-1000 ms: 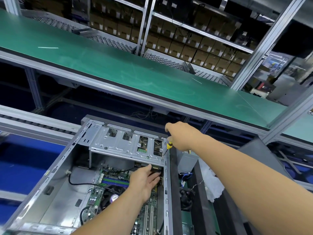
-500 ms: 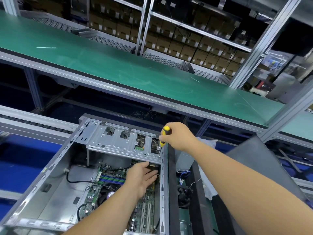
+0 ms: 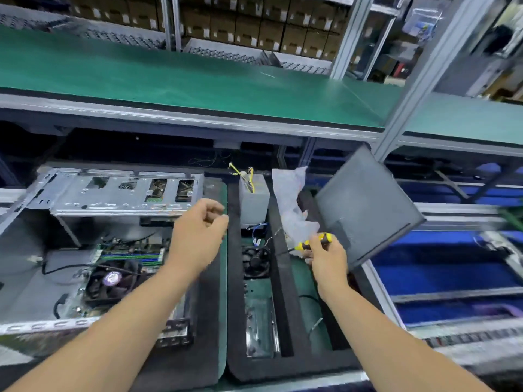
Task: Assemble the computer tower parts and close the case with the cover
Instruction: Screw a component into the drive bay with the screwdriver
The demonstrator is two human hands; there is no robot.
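The open grey computer case [image 3: 25,281] lies on its side at the left, with its drive cage [image 3: 113,193], motherboard [image 3: 130,256] and CPU fan [image 3: 110,281] showing. My left hand [image 3: 198,236] hovers over the case's right edge, fingers loosely curled and holding nothing. My right hand [image 3: 325,258] is over the foam tray, gripping a yellow-and-black screwdriver [image 3: 311,241]. The dark side cover [image 3: 365,205] leans tilted at the right, just beyond my right hand.
A black foam tray [image 3: 277,250] with green-floored slots holds a power supply [image 3: 253,199] with yellow wires, a small fan [image 3: 256,261], a metal part [image 3: 260,326] and a crumpled plastic bag [image 3: 291,199]. A green shelf [image 3: 169,77] spans above. Blue conveyor surfaces [image 3: 441,273] lie to the right.
My right hand drew the screwdriver away from the drive cage down to the foam tray. My left hand came up out of the case. The view swung to the right.
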